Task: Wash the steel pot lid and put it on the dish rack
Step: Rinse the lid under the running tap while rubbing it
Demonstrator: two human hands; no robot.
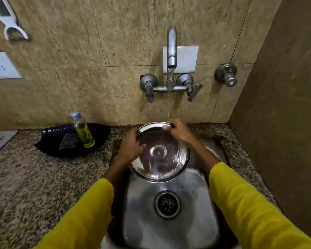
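The round steel pot lid point(160, 155) is held tilted over the steel sink point(169, 230), its hollow underside facing me. My left hand point(130, 148) grips the lid's left rim, fingers curled over its inner face. My right hand point(178, 130) holds the far upper rim, right under the stream of water falling from the tap point(171, 49). Water runs over the lid's inner surface. No dish rack is in view.
A black tray point(50, 142) on the granite counter at left holds a scrub pad point(68, 141) and a bottle of yellow-green liquid point(83, 131). The sink drain point(167, 203) lies below the lid. Tap handles point(192, 90) and a wall valve point(226, 74) stand behind; a wall closes the right side.
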